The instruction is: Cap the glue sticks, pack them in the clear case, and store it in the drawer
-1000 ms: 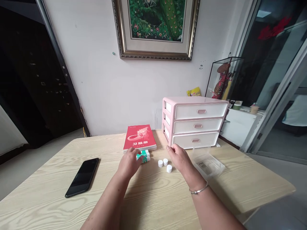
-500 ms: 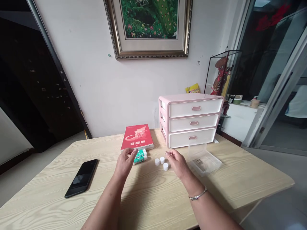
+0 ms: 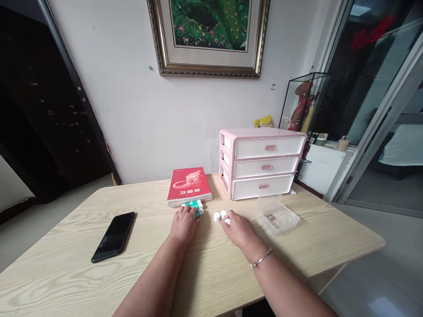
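Two green-and-white glue sticks [image 3: 199, 205] lie side by side in front of the red book. My left hand [image 3: 184, 223] is lowered over the nearer one, its fingers curled round it and covering most of it. Three small white caps stand on the table to the right of the sticks. My right hand [image 3: 239, 229] has its thumb and fingers closed around the nearest cap [image 3: 227, 222], which is partly hidden. Just beyond these fingertips are another white cap [image 3: 223, 214] and, to its left, the third cap [image 3: 217, 216].
A red book [image 3: 189, 184] lies behind the sticks. At the back right stands a pink-and-white drawer unit [image 3: 269, 167]. An open clear plastic box [image 3: 280, 219] sits in front of it. On the left lies a black phone [image 3: 113, 237] on the wooden table [image 3: 66, 268].
My left hand has come down onto the nearer glue stick. My right hand has moved left and closed on the nearest white cap. The view has shifted slightly.
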`<state>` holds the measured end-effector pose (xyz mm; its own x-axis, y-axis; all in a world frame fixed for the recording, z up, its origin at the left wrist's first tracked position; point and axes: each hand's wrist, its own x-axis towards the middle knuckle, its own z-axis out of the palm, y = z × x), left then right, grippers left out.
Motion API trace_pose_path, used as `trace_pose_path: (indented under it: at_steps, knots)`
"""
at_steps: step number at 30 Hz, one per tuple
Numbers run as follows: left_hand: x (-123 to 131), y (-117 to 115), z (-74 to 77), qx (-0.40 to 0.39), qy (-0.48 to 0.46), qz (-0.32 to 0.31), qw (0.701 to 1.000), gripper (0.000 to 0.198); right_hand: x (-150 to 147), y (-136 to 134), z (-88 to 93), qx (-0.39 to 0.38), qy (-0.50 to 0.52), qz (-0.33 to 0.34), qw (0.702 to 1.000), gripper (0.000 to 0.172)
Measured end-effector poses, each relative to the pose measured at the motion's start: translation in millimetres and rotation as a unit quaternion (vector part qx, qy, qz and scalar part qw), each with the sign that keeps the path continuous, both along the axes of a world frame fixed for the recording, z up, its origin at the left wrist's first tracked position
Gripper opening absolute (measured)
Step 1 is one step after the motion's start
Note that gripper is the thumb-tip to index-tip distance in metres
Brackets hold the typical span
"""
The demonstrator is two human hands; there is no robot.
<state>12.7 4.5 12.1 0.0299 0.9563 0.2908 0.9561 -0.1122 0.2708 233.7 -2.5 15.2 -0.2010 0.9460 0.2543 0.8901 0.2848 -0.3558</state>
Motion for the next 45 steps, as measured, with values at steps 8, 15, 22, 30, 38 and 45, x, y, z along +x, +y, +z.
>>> trace_pose_path:
  at_steps: [8,15,22,30,38,45]
  knots:
    - [-1,-4,-2.5,-0.016,-0.061,-0.002,0.998,0.023,-8,6,-8.2,-0.014,0.299,0.102,0.949,0.023]
    - [-5,-21,22.9,-0.03,-0.251,-0.086,0.964,0.037,-31,16,21.3,0.02,0.446,0.168,0.879,0.033]
    - [-14,-37,29.3,-0.129,-0.474,-0.133,0.861,0.048,-49,19,12.9,0.068,0.396,0.19,0.896,0.03]
    - [-13,-35,27.9,-0.169,-0.441,-0.161,0.866,0.045,-38,11,7.6,0.058,0.357,0.228,0.904,0.031]
    - [-10,-40,28.8,-0.181,-0.427,-0.165,0.871,0.045,-36,5,9.7,0.097,0.357,0.237,0.898,0.029]
    - [-9,-42,31.2,-0.188,-0.48,-0.151,0.844,0.05,-29,-2,24.9,0.121,0.46,0.174,0.862,0.029]
